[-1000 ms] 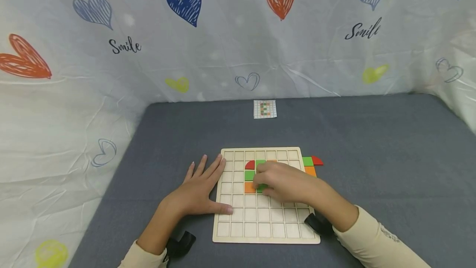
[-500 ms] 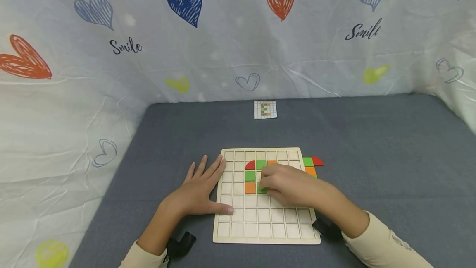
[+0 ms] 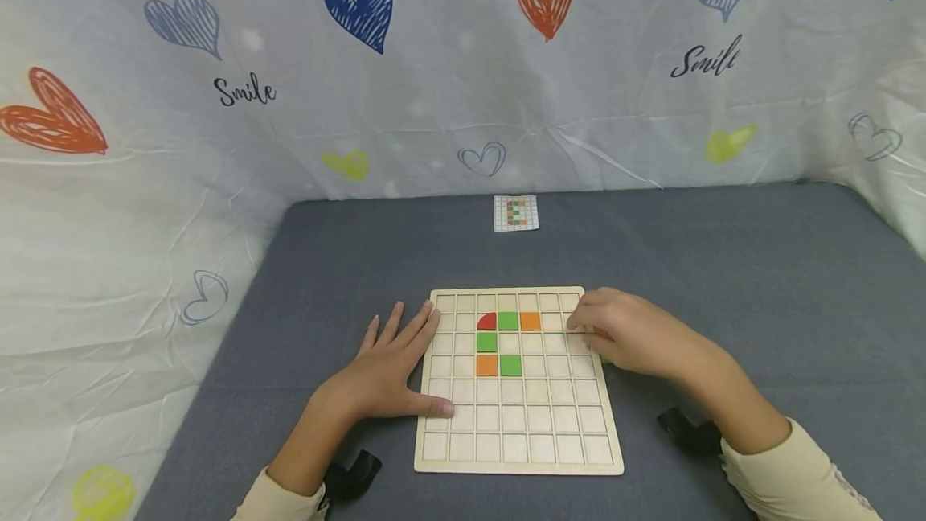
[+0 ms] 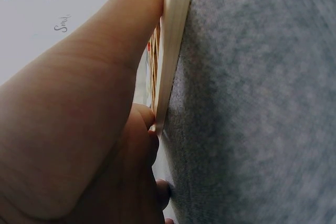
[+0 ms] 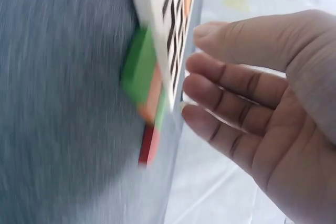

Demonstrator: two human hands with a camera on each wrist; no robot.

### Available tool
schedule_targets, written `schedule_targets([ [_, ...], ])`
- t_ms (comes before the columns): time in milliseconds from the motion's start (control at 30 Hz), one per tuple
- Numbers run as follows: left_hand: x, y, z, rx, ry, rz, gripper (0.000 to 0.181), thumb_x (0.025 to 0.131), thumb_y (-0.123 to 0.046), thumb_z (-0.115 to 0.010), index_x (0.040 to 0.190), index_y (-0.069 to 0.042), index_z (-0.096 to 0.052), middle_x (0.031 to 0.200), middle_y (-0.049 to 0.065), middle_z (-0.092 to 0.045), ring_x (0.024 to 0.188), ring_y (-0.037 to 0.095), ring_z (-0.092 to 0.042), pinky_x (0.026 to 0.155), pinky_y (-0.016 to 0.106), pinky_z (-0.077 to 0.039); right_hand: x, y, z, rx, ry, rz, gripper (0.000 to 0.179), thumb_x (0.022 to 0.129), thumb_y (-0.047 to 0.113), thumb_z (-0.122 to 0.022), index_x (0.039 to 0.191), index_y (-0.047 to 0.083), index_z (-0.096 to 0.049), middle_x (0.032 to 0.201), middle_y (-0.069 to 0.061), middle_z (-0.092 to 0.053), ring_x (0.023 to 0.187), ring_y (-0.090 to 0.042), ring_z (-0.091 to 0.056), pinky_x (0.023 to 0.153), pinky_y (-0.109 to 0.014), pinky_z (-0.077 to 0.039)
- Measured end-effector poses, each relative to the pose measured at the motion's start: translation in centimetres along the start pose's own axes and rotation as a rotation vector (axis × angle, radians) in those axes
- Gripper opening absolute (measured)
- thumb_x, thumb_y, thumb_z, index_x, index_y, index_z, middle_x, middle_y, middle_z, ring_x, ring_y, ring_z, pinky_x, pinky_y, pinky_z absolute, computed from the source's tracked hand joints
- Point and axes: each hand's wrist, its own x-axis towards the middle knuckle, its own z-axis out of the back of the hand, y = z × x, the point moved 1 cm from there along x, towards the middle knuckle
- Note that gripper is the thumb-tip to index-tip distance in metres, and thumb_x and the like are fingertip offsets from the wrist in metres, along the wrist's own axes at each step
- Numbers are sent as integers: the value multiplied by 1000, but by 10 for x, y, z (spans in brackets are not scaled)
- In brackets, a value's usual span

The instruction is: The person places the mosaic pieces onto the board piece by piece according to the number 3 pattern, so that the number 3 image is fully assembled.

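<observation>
A wooden grid board (image 3: 517,447) lies on the table under both hands. My left hand (image 3: 383,376) rests spread along its left edge, thumb on the frame; the left wrist view shows the palm side against the board's rim (image 4: 171,66). Set in the grid are a red quarter-circle tile (image 3: 487,322), three green square tiles (image 3: 510,365) and two orange ones (image 3: 530,322). My right hand (image 3: 637,332) hovers over the right edge, fingers loosely bent and nothing between them. Beside that edge, the right wrist view shows green (image 5: 137,69), orange (image 5: 151,98) and red pieces (image 5: 149,145).
A small printed card (image 3: 516,214) with a coloured grid pattern lies at the table's far edge. Grey cloth (image 3: 362,256) covers the table. Behind it hangs a white curtain (image 3: 448,87) with hearts. Black straps (image 3: 354,474) hang at the wrists.
My right hand has left the green tile in the middle of the grid and moved right to the board's edge, over the loose pieces. The left hand stays put.
</observation>
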Motion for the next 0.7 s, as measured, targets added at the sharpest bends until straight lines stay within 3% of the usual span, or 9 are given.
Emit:
schedule_targets([
  [167,0,0,0,6,3,1,123,75,-77,-69,163,-18,-7,168,0,1,151,36,10,114,65,6,-9,-15,9,-40,9,-116,25,81,-6,-79,101,9,-77,100,1,-68,93,-20,-62,76,-39,-53],
  [300,1,0,0,15,7,3,123,75,-77,-69,163,-18,-6,168,-1,3,151,35,12,114,64,7,-12,-22,11,-45,28,-153,27,80,-9,-76,100,10,-78,99,2,-68,93,-22,-62,77,-41,-53],
  [700,2,2,0,9,4,5,124,74,-79,-68,163,-20,-5,168,-2,4,151,34,12,114,64,8,-11,-30,6,-71,1,-112,24,80,-9,-75,94,10,-77,96,2,-67,88,-22,-61,75,-42,-53],
])
